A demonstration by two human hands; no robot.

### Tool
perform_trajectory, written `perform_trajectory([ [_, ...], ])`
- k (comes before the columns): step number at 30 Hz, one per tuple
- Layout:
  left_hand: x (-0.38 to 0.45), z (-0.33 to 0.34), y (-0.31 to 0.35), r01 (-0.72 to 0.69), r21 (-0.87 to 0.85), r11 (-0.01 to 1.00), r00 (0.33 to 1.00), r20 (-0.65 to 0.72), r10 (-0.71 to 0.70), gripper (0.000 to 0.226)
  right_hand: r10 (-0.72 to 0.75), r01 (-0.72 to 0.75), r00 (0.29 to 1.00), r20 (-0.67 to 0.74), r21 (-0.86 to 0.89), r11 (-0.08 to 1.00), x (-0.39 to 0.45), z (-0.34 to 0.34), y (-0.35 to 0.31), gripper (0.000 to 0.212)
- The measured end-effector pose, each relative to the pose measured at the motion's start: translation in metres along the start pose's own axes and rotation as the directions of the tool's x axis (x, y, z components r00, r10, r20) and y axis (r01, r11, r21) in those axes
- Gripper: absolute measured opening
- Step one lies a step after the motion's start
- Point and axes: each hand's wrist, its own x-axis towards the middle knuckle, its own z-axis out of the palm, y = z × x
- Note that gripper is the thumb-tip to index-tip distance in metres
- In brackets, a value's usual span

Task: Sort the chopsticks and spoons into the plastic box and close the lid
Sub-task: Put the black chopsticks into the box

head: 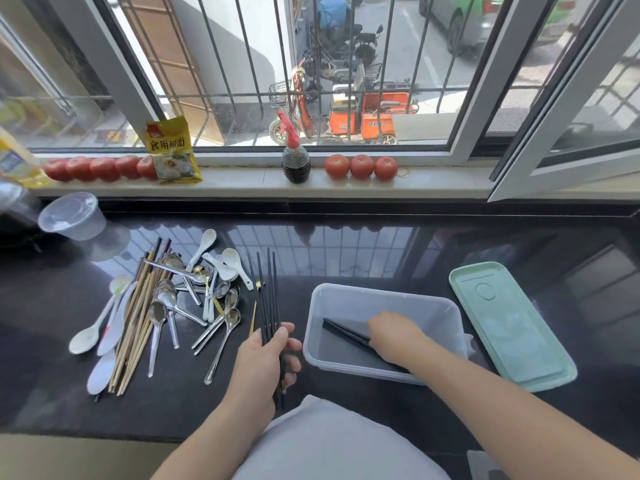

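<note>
1. Our left hand [265, 355] grips a bundle of black chopsticks [270, 299], fingers curled round it; the tips point to 12 o'clock over the dark counter [381, 251].
2. Our right hand [394, 336] reaches into the clear box [450, 327], its fingers closed on more black sticks [346, 332] that lie on the box floor, pointing to about 10 o'clock.
3. The box sits on the counter at 3 o'clock of our left hand, open at the top.
4. The green lid [512, 327] lies flat on the counter just beside the box, at its 3 o'clock, apart from it.
5. At 9 o'clock of our left hand lies a loose pile: wooden chopsticks [136, 327], metal spoons [166, 303] and white spoons [228, 263], crossing one another.
6. More white spoons [104, 327] lie at the pile's 8 o'clock edge.
7. A clear tub [71, 216] stands at 11 o'clock of the pile, well apart from it.
8. On the sill [242, 183] at 12 o'clock stands a dark sauce bottle [296, 161] with a red spout.
9. At the bottle's 3 o'clock sit 3 tomatoes [360, 167] in a row.
10. At its 9 o'clock a yellow packet [171, 150] leans on the window frame, with 5 further tomatoes [100, 168] in a row to 9 o'clock of it.
11. A yellow bottle [15, 161] shows at the far 9 o'clock edge.
</note>
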Motion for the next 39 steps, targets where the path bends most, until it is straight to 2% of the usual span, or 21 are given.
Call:
perform_trajectory([
  [2,0.000,0.001,0.001,-0.019,0.001,1.000,0.999,0.026,0.019,0.018,0.023,-0.020,1.000,-0.014,0.181,0.983,-0.015,-0.012,-0.004,0.025],
  [4,0.000,0.004,0.003,-0.019,-0.022,1.000,0.996,0.082,0.021,0.021,0.050,-0.019,0.997,-0.058,0.455,0.890,-0.035,-0.023,-0.009,0.023],
  [6,-0.003,0.011,0.006,-0.023,-0.023,0.999,0.986,0.166,0.027,0.023,0.081,0.045,0.988,-0.132,0.743,0.667,-0.059,-0.031,-0.023,0.021],
  [8,-0.009,0.019,0.008,-0.043,0.002,0.999,0.957,0.287,0.041,0.023,0.067,0.152,0.979,-0.191,0.913,0.378,-0.081,-0.038,-0.040,0.013],
  [10,-0.017,0.025,0.009,-0.075,0.074,0.994,0.909,0.415,0.038,0.022,0.036,0.229,0.970,-0.240,0.955,0.187,-0.096,-0.043,-0.053,0.011],
  [13,-0.022,0.028,0.009,-0.100,0.184,0.978,0.868,0.496,-0.004,0.025,0.077,0.225,0.971,-0.228,0.973,0.044,-0.101,-0.040,-0.060,0.015],
  [16,-0.019,0.026,0.007,-0.045,0.155,0.987,0.888,0.459,-0.032,0.023,0.184,0.169,0.970,-0.156,0.984,-0.057,-0.094,-0.043,-0.049,0.020],
  [18,-0.013,0.022,0.004,0.009,0.091,0.996,0.942,0.332,-0.039,0.023,0.321,0.265,0.924,-0.209,0.954,-0.140,-0.092,-0.055,-0.031,0.020],
  [19,-0.009,0.019,0.003,0.023,0.059,0.998,0.965,0.259,-0.038,0.023,0.405,0.356,0.870,-0.282,0.927,-0.118,-0.092,-0.062,-0.019,0.021],
  [20,-0.004,0.013,0.002,0.027,0.035,0.999,0.980,0.198,-0.033,0.023,0.483,0.437,0.785,-0.388,0.899,0.012,-0.092,-0.067,-0.006,0.022],
  [21,0.001,0.008,0.002,0.027,0.018,0.999,0.988,0.152,-0.029,0.024,0.509,0.472,0.688,-0.517,0.852,0.227,-0.092,-0.070,0.008,0.023],
  [22,0.005,0.003,0.001,0.028,0.005,1.000,0.992,0.120,-0.028,0.024,0.461,0.443,0.621,-0.634,0.769,0.461,-0.088,-0.070,0.022,0.025],
  [23,0.007,0.000,0.001,0.033,-0.007,0.999,0.995,0.098,-0.032,0.025,0.345,0.366,0.629,-0.696,0.657,0.659,-0.080,-0.066,0.033,0.027],
  [24,0.009,-0.002,0.000,0.039,-0.019,0.999,0.996,0.084,-0.037,0.025,0.204,0.267,0.720,-0.664,0.536,0.801,-0.071,-0.061,0.041,0.029],
  [25,0.010,-0.002,-0.001,0.044,-0.032,0.999,0.996,0.076,-0.041,0.026,0.084,0.169,0.842,-0.533,0.407,0.897,-0.061,-0.053,0.045,0.029],
  [26,0.010,-0.002,-0.002,0.046,-0.043,0.998,0.996,0.074,-0.043,0.027,-0.001,0.101,0.939,-0.345,0.272,0.957,-0.051,-0.044,0.045,0.029],
  [27,0.009,0.000,-0.003,0.047,-0.050,0.998,0.996,0.077,-0.043,0.027,-0.055,0.077,0.986,-0.157,0.140,0.987,-0.043,-0.033,0.041,0.026],
  [28,0.008,0.001,-0.003,0.048,-0.051,0.998,0.996,0.081,-0.044,0.028,-0.090,0.091,0.996,-0.028,0.033,0.995,-0.037,-0.024,0.035,0.025],
  [29,0.007,0.003,-0.004,0.048,-0.048,0.998,0.995,0.084,-0.044,0.028,-0.117,0.119,0.992,0.038,-0.048,0.992,-0.031,-0.016,0.028,0.027],
  [35,0.003,0.004,-0.005,0.060,-0.019,0.998,0.994,0.091,-0.058,0.026,-0.127,0.149,0.986,0.109,-0.222,0.964,0.004,-0.004,-0.002,0.030],
  [39,0.003,-0.002,-0.004,0.060,-0.031,0.998,0.995,0.083,-0.057,0.027,-0.109,0.126,0.990,0.089,-0.225,0.966,0.011,0.001,-0.006,0.025],
])
